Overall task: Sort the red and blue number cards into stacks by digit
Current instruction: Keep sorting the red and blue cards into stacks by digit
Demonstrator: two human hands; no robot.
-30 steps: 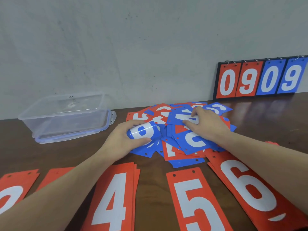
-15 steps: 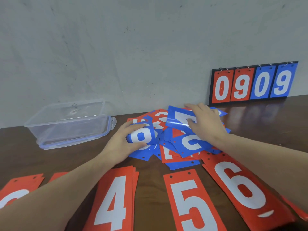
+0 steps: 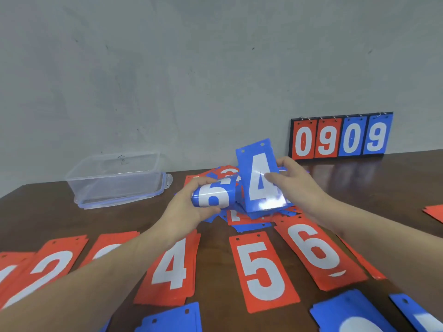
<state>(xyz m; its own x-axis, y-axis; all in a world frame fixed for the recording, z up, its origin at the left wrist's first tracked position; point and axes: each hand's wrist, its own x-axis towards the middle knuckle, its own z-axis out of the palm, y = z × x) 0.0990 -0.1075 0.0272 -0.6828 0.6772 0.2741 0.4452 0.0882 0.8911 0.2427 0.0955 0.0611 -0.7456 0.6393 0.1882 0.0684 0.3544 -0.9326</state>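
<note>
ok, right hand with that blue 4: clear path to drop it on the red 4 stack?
Probably not directly. The right hand holds the blue 4 card above the pile, but the left forearm lies across the red 4 stack, and the left hand grips a blue 6 card.

Dark wooden table (image 3: 36,212) bears number cards (image 3: 265,271), plastic box (image 3: 115,180), scoreboard (image 3: 340,137).

Both forearms reach forward. Left hand (image 3: 189,207) curls its fingers (image 3: 203,182) round something bent; right hand (image 3: 296,182) is raised, thumb and fingers (image 3: 282,161) pinching.
</note>
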